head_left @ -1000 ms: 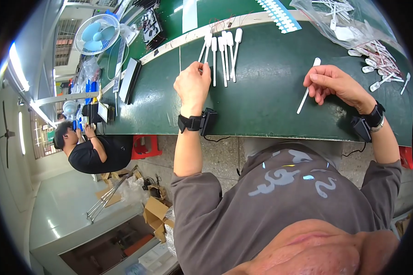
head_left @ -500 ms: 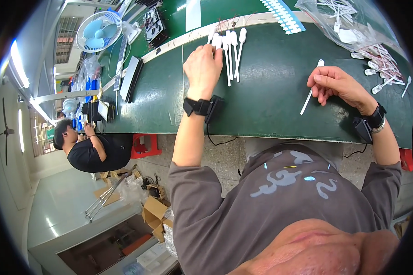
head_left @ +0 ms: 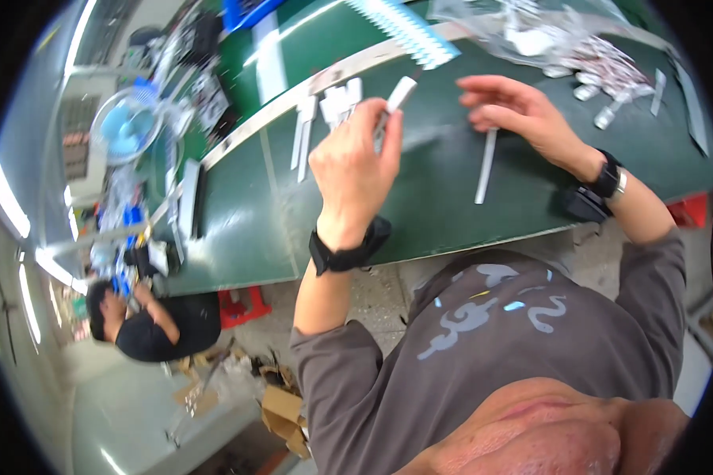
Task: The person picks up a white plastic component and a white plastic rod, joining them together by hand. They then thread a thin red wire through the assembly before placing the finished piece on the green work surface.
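Along the green counter (head_left: 242, 226), the right hand (head_left: 535, 123) spreads over a second stick (head_left: 485, 170), grip unclear; the left hand (head_left: 348, 170) pinches a paddle-ended stick (head_left: 402, 93). A jumbled pile (head_left: 602, 67), far right, isn't laid out; several white sticks (head_left: 337, 101), left, already are.
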A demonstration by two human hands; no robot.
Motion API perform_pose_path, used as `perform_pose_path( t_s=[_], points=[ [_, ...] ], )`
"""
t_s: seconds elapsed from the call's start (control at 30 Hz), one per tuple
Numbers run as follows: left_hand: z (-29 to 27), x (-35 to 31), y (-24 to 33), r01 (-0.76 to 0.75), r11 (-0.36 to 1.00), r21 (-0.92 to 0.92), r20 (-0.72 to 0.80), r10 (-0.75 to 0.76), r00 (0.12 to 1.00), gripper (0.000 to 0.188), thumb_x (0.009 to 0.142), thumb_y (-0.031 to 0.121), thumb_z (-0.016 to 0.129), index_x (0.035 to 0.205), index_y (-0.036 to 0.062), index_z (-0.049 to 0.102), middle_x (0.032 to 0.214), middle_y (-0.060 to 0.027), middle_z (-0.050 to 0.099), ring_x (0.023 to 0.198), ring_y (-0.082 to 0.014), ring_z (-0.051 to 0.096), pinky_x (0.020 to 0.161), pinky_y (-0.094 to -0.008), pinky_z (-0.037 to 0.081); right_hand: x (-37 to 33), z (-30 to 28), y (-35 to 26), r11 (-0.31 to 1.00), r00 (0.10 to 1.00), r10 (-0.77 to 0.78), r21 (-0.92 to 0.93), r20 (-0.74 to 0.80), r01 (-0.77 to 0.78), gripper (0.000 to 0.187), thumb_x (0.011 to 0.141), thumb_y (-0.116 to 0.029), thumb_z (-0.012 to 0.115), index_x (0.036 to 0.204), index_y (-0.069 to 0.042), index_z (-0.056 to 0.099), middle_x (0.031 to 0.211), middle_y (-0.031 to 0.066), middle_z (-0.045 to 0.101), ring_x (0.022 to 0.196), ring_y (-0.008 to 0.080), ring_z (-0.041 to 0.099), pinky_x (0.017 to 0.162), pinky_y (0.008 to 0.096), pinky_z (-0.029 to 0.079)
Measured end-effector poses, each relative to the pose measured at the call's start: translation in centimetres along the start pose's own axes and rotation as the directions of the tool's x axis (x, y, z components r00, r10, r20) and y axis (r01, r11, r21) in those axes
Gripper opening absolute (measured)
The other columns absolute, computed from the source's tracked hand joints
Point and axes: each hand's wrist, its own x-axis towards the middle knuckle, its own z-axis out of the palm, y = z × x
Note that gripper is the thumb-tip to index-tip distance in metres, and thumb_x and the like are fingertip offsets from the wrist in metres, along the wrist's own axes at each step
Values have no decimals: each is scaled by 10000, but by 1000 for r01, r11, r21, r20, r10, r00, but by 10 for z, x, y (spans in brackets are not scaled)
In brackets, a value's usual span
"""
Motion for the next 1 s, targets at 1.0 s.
perform_pose_path(
  t_s=[1.0],
  points=[
    [54, -11, 39, -355, 837, -417, -194, 300, 934, 273, 745, 69, 799, 999, 42, 704, 838, -55, 691, 690, -199, 665, 590, -293, 535, -13, -4, -16, 892, 937, -319, -287, 145, 348, 223, 900, -101, 702, 1084, -12, 616, 1052, 118, 624, 983, 191, 603, 854, 307, 487]
  ],
)
